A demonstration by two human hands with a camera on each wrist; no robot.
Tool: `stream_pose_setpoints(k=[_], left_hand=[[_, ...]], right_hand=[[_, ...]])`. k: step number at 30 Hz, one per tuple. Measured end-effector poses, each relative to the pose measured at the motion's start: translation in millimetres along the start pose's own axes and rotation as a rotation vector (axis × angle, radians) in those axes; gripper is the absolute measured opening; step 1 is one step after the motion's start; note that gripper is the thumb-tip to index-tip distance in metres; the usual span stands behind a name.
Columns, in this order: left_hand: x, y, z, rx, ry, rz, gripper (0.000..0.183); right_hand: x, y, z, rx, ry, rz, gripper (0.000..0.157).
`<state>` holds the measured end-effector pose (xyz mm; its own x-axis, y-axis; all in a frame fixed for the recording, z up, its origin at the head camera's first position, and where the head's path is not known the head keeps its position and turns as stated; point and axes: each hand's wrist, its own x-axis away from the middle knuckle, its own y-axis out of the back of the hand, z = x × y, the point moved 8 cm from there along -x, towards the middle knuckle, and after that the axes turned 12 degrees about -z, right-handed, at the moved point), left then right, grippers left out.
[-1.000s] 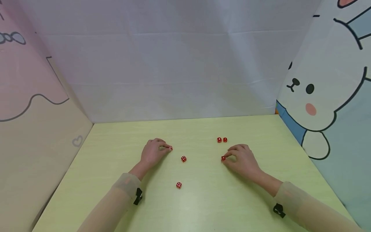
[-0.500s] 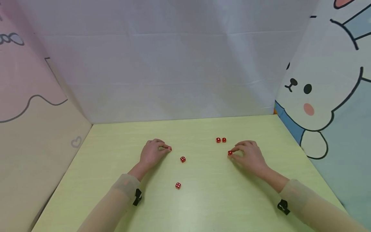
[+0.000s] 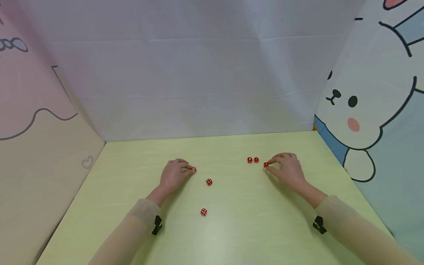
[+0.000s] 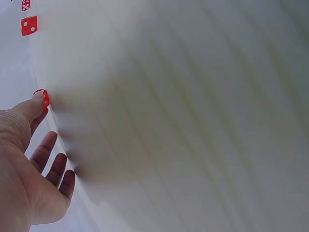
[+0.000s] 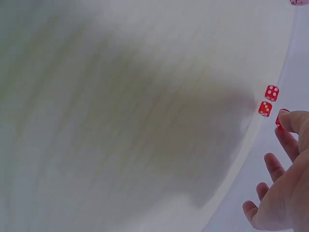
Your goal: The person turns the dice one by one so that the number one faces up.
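My left hand (image 3: 174, 174) pinches a red die (image 3: 194, 169) between thumb and fingertips, low at the table on the left. In the left wrist view the thumb covers much of that die (image 4: 46, 100). On the right, my right hand (image 3: 288, 170) holds another red die (image 3: 266, 165) by thumb and forefinger. Just left of it, two red dice stand side by side, a left one (image 3: 250, 160) and a right one (image 3: 256, 159). The right wrist view shows the held die (image 5: 280, 119) apart from this pair, its face partly behind the thumb.
Between the hands lies a red die (image 3: 209, 182) with white pips. Nearer the front is one more die (image 3: 203, 212). The pale yellow table (image 3: 232, 235) meets a white cloth wall (image 3: 205, 81) at its back edge, with printed panels on both sides.
My right hand has carried its die away from me and slightly right, up to beside the pair of dice. The left hand has stayed in place with its die.
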<state>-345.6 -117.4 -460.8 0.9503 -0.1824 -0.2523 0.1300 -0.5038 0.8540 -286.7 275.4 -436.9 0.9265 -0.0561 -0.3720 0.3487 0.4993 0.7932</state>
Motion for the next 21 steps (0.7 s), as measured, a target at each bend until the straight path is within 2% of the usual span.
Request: stream_pose_setpoints(k=[12, 21], left_hand=[[-0.5, -2.4, 2.0, 0.002, -0.002, 0.007, 0.022], [0.0, -1.6, 1.0, 0.0, 0.003, 0.011, 0.022]], right_hand=[[-20.9, -15.9, -17.9, 0.022, -0.069, 0.053, 0.03], [-27.9, -25.5, -23.7, 0.04, -0.069, 0.071, 0.031]])
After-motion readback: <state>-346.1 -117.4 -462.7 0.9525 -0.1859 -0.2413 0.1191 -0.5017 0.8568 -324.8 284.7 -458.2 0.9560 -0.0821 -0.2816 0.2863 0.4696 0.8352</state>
